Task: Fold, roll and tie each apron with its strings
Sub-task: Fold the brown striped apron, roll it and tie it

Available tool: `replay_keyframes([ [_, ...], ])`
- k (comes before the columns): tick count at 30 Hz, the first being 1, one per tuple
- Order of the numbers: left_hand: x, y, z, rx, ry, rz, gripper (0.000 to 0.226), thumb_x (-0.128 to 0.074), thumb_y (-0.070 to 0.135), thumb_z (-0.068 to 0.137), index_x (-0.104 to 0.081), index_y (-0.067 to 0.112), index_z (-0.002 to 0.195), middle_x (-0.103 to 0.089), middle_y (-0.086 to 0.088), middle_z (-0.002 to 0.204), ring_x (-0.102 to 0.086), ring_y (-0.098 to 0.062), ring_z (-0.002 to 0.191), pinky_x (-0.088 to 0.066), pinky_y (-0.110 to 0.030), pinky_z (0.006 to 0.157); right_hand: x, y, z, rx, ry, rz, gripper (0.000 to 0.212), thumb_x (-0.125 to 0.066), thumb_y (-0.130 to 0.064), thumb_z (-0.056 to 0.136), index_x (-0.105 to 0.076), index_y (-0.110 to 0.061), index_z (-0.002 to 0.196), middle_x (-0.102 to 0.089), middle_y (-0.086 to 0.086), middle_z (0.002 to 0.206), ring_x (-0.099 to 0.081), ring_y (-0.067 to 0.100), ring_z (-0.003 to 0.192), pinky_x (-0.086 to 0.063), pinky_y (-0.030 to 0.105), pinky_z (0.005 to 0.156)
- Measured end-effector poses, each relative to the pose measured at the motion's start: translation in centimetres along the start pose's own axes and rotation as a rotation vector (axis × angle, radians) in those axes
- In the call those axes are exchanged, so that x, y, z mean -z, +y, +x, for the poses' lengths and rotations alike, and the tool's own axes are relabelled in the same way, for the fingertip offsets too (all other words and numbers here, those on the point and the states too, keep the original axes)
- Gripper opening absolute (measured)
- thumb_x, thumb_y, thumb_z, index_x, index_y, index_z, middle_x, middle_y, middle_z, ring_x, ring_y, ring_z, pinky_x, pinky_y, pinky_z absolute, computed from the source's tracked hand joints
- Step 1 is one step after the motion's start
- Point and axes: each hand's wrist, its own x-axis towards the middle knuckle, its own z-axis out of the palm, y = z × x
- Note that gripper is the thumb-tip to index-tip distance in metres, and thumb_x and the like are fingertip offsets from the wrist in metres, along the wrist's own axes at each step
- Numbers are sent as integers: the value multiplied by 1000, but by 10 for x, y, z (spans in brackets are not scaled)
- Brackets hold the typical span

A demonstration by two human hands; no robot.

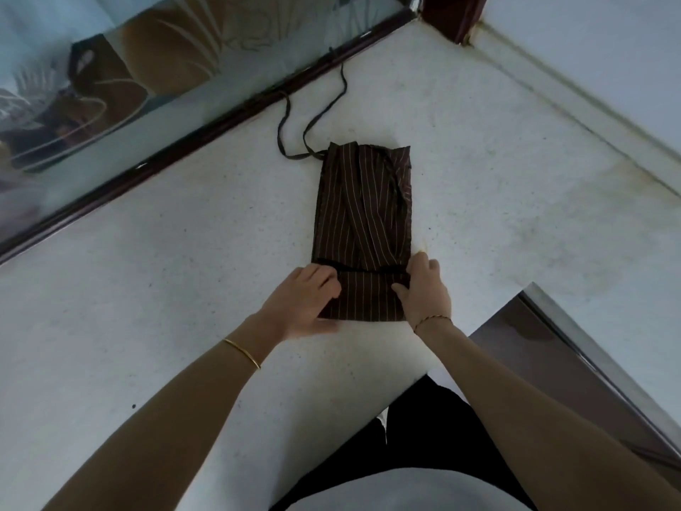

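Two hands work the near end of the apron, a dark brown striped cloth folded into one long narrow strip. It lies flat on the pale speckled counter at the centre of our view, running from 12 o'clock to 6 o'clock. Its near end is turned over onto itself in a short flap.

Our left hand grips the flap's 9 o'clock edge, fingers curled together over the cloth. Our right hand holds the 3 o'clock edge, thumb laid inward on top of the flap and fingers bent down beside it.

From the strip's far corner the strings trail loose toward 11 o'clock, reaching the dark frame that bounds the counter on that side. A raised ledge closes the counter from 1 to 3 o'clock. A steel rim cuts in at 4 o'clock, near our right wrist. Bare counter spreads wide at 9 o'clock and lies open beyond the strip at 12 o'clock.
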Motion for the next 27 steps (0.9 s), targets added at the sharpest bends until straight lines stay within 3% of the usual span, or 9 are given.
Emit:
replay_keyframes([
  [4, 2, -4, 8, -32, -14, -9, 36, -76, 29, 69, -58, 12, 95, -57, -9, 104, -55, -25, 90, -52, -35, 73, -4, 16, -11, 281, 45, -130, 19, -52, -3, 89, -59, -6, 107, -48, 10, 116, -56, 27, 81, -53, 37, 65],
  [6, 8, -6, 12, -85, 24, -37, 23, -62, 25, 77, -60, 10, 94, -59, -8, 97, -55, -22, 79, -52, -34, 62, 0, 27, -14, 322, 0, -111, 30, -49, -9, 92, -60, -8, 120, -44, 5, 133, -54, 27, 104, -52, 38, 81],
  [8, 14, -9, 16, -127, 72, -50, 23, -51, 24, 82, -62, 8, 95, -59, -9, 96, -55, -17, 69, -52, -31, 52, 6, 36, -17, 359, -121, -105, 43, -46, -31, 94, -52, -12, 132, -34, -2, 145, -43, 20, 122, -46, 34, 96],
  [10, 19, -11, 18, -145, 117, -49, 19, -57, 20, 82, -63, 7, 93, -56, -10, 103, -55, -15, 74, -51, -25, 51, 13, 40, -18, 387, -222, -186, 61, -48, -52, 90, -44, -15, 139, -30, -6, 148, -36, 16, 128, -42, 31, 100],
  [13, 18, -16, 22, -100, 181, -89, 20, -59, 25, 82, -64, 9, 93, -57, -9, 115, -52, -22, 103, -52, -24, 68, 13, 41, -12, 454, -128, -234, 47, -65, -34, 86, -57, -14, 128, -51, 0, 136, -45, 23, 120, -46, 37, 95],
  [15, 17, -17, 25, 55, 124, -226, 23, -58, 29, 86, -63, 12, 101, -61, -5, 110, -52, -20, 107, -52, -28, 79, 12, 36, -4, 356, -25, -92, 27, -64, -24, 87, -66, -14, 113, -63, 1, 115, -49, 20, 111, -46, 30, 86],
  [19, 24, -17, 28, 513, -28, -636, 35, -60, 35, 90, -48, 20, 119, -55, 6, 102, -57, -13, 92, -47, -24, 76, 17, 21, 15, 58, -57, 250, 10, -62, -25, 89, -61, -16, 93, -58, -3, 89, -51, 11, 83, -34, 14, 63],
  [23, 25, -21, 32, 646, -22, -830, 51, -63, 32, 88, -41, 17, 131, -52, 2, 115, -57, -16, 101, -51, -32, 88, 12, 12, 30, -65, -71, 320, 18, -56, -25, 93, -50, -11, 82, -52, 1, 73, -48, 17, 71, -37, 23, 56],
  [27, 19, -22, 41, 765, 25, -857, 47, -59, 30, 92, -41, 8, 129, -57, -5, 104, -62, -22, 94, -54, -39, 85, 8, 4, 41, -157, -36, 185, 26, -45, -34, 98, -52, -9, 100, -53, 0, 80, -51, 19, 77, -38, 27, 61],
])
